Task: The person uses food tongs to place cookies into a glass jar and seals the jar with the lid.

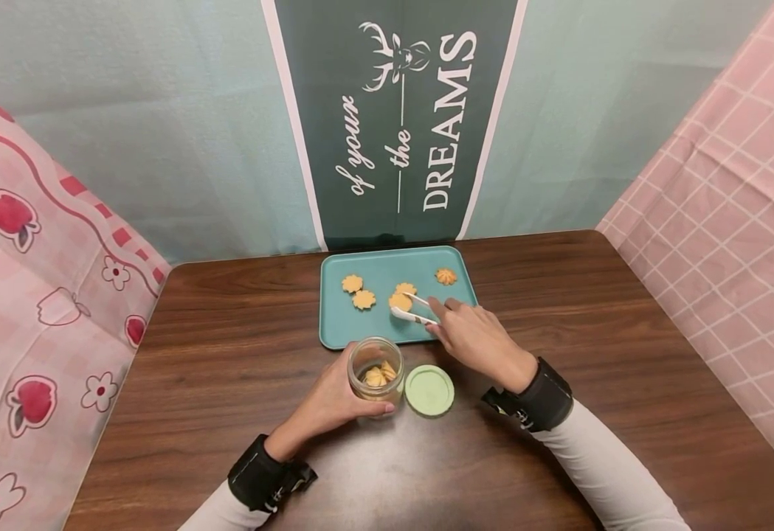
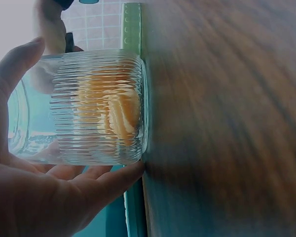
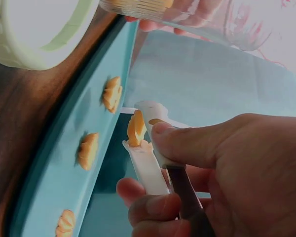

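Observation:
My left hand (image 1: 333,394) grips a ribbed glass jar (image 1: 376,402), which stands upright on the table with several cookies (image 1: 378,375) inside. White-tipped tongs (image 3: 147,170) are held in my right hand (image 1: 482,339), with the thumb on one arm and fingers under the other. Between the tong tips a flower-shaped cookie (image 3: 136,129) is pinched, raised above the teal tray (image 1: 336,332). On the tray lie more cookies: two touching at the left (image 1: 363,299), one in the middle (image 1: 406,287) and one at the far right (image 1: 446,276).
A pale green lid (image 1: 429,391) lies on the wooden table (image 1: 227,317) just right of the jar, in front of the tray. Fabric hangs behind the table (image 1: 227,147), with pink cloths (image 1: 725,184) at the sides.

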{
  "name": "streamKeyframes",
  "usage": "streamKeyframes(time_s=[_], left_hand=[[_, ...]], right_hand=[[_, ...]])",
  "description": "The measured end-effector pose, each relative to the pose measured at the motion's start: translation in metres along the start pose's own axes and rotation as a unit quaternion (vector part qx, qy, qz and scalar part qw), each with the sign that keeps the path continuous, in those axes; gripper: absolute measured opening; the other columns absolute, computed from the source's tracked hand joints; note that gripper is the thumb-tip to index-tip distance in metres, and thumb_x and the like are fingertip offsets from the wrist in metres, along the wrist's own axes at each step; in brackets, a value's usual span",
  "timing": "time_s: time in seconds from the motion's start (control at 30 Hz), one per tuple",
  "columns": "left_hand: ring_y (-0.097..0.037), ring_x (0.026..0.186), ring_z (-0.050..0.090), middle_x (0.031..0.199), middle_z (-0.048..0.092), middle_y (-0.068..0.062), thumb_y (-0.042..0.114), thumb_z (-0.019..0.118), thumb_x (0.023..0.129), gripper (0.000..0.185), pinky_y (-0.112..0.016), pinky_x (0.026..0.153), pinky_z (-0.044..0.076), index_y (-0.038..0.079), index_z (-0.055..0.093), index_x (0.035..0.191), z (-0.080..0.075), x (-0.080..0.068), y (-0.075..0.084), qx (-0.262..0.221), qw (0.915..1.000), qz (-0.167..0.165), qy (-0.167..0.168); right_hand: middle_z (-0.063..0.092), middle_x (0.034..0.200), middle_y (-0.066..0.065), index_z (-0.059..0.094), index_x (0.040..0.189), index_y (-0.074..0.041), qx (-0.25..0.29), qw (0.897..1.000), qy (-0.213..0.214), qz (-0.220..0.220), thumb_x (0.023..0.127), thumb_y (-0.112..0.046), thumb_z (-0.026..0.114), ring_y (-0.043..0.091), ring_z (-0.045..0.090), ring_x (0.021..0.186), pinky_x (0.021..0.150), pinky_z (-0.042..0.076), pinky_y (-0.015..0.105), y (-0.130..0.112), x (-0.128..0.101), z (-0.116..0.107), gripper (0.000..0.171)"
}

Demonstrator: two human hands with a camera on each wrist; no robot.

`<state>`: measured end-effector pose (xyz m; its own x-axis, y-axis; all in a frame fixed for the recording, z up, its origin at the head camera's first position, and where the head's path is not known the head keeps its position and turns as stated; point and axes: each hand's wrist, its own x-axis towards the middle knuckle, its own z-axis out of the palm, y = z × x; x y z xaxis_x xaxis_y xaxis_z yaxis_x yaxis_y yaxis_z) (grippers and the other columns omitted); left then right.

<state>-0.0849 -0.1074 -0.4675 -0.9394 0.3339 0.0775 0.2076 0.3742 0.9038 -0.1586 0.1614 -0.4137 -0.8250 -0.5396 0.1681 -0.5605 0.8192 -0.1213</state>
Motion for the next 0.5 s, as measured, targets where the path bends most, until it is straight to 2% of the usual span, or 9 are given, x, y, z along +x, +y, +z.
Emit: streamKeyframes(time_s=[0.27,0.5], left_hand=[[-0.021,0.125,0.063,0.135,0.068,-0.001,0.031,0.101,0.070,0.091,-0.052,0.109,0.047,0.015,0.053,0.146,-0.001,0.001,0.000,0.001,1.0000,0.003,-0.001],[-0.021,0.125,0.063,0.134,0.068,-0.001,0.034,0.101,0.069,0.093,-0.051,0.109,0.047,0.015,0.053,0.147,-0.001,0.000,0.001,0.004,1.0000,-0.003,0.001]], right_hand=[[0.063,0.089,0.011,0.061,0.141,-0.001,0.009,1.000,0.011,0.002,0.102,-0.026,0.073,0.017,0.047,0.051,0.043,0.040,0.032,-0.003,-0.003,-0.013,0.048],[0.060,0.086,0.009,0.061,0.138,-0.002,-0.006,1.000,0.030,-0.008,0.101,-0.027,0.074,0.017,0.044,0.049,0.041,0.036,0.030,-0.006,-0.008,-0.023,0.047]])
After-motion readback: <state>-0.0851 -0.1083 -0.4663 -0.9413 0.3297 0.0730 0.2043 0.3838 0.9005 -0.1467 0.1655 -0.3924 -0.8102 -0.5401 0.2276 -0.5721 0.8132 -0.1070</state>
